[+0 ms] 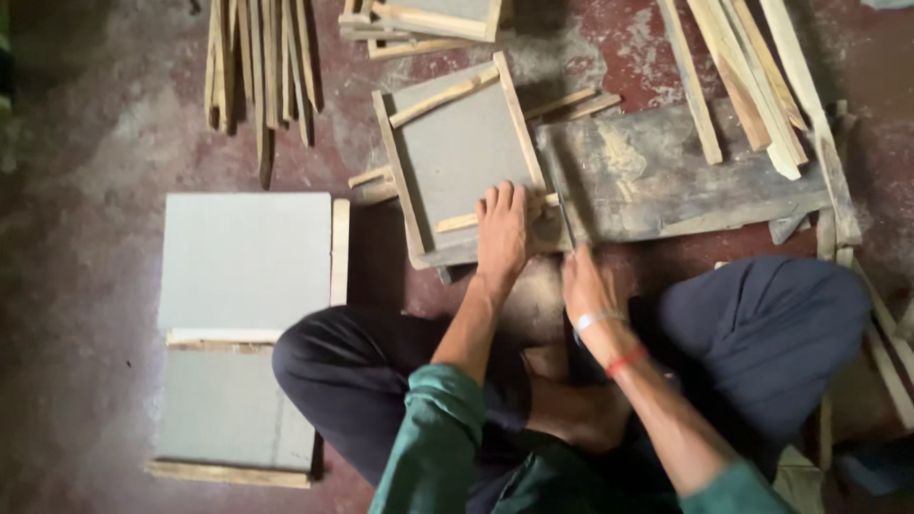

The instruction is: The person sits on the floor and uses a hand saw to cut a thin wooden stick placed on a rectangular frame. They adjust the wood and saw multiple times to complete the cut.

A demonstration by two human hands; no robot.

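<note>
The framed grey panel (pixel 464 157) lay on the red floor (pixel 86 286) in front of our crossed legs, its near corner resting on a worn wooden board (pixel 666 176). Our left hand (pixel 502 233) lay flat on the near edge strip (pixel 457 222) of the panel, fingers straight and close together, pressing and not pinching anything. Our right hand (pixel 586 286) was blurred just beside the corner; we could not tell if its grip was closed on a tool or empty. To do this step well, we judged the left palm should press firmly so the strip did not slide, with the fingers kept back from the corner where the right hand worked. The panel's far edge was near loose slats (pixel 562 103), and another frame (pixel 433 19) lay beyond it. On the left, two grey sheets (pixel 243 324) lay well apart from the panel, with free floor between. A bundle of sticks (pixel 259 67) lay at the far left, long battens (pixel 747 76) on the right.
</note>
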